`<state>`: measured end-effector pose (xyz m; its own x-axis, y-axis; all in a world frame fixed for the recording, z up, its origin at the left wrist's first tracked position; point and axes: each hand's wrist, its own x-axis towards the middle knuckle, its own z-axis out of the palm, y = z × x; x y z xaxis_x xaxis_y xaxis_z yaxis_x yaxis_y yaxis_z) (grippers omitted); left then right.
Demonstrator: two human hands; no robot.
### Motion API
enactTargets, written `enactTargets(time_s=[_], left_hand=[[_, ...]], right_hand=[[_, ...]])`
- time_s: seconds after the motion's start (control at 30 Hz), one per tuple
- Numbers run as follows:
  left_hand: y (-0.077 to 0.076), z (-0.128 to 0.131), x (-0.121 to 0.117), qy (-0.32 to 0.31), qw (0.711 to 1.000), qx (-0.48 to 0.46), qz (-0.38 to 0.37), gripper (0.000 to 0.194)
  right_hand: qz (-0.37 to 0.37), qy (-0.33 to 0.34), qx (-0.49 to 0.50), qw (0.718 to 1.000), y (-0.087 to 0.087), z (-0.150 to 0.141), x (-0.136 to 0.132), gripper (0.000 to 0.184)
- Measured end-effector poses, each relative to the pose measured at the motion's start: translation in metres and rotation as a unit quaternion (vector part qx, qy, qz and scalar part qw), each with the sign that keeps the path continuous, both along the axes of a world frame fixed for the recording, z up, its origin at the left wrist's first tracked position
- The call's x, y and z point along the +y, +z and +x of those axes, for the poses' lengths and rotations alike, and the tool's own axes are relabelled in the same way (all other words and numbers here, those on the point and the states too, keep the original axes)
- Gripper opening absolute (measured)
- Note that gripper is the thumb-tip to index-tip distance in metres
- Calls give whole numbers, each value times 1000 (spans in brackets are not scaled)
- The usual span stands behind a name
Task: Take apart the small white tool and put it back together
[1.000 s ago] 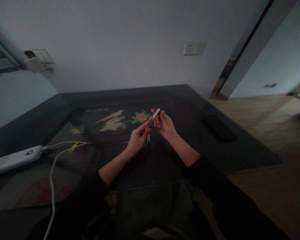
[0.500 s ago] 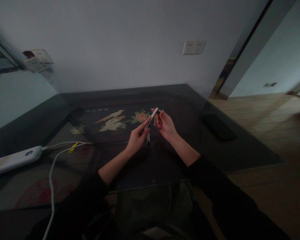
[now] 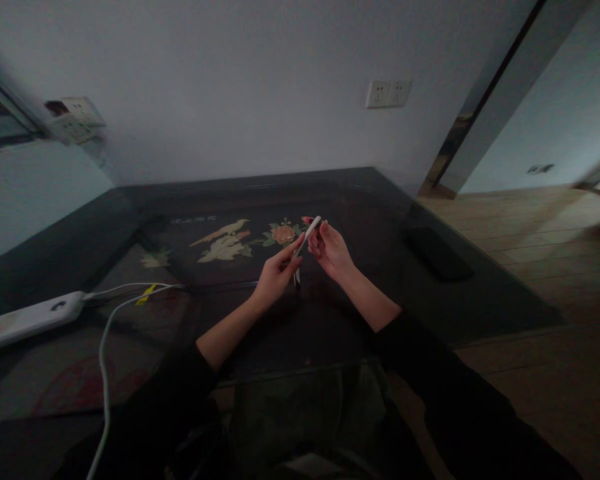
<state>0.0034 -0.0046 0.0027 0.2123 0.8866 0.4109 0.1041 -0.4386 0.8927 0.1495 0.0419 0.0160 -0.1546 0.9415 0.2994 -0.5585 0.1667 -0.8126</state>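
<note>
L hand (image 3: 275, 275) has a thin white item (image 3: 309, 235) pinched btwn thumb & fingers near its lower end; item's held edge-on, tilted w/ top end up & to the right, above the tabletop (image 3: 500, 303), approx mid. R hand (image 3: 333, 252) is curled w/ fingertips right by the upper end; can't tell if it's gripping or just touching. Narrow light strip (image 3: 297, 277) hangs below the L thumb, dark at the bottom; too small to ID. Behind the hands, a bird-&-flower pic (image 3: 225, 243) w/ pale lettering on the tabletop. Far L: white elongated device (image 3: 35, 320) w/ a dark oval on it, white cable (image 3: 105, 360) looping toward the viewer, yellow tag (image 3: 146, 295) near the cable's bend. To the R, well apart from the hands, a flat black rect. object (image 3: 437, 253) lies on the tabletop. Double socket (image 3: 389, 94) on the wall behind. Lighting's dim.
</note>
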Motion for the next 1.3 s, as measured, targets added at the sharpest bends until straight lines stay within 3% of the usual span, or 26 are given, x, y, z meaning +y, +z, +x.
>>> enactTargets(time_s=[0.3,0.83,1.3], left_hand=[[-1,-6,6,41,999,-4,7,50],[-2,0,-3,-10,1000,7,6,52],[-7,-5,7,56,998,19,28,50]], right_hand=[[24,0,-21,999,0,-1,0,47],[0,0,10,1000,-1,0,1,50],[11,3,-22,1000,-4,-1,3,48]])
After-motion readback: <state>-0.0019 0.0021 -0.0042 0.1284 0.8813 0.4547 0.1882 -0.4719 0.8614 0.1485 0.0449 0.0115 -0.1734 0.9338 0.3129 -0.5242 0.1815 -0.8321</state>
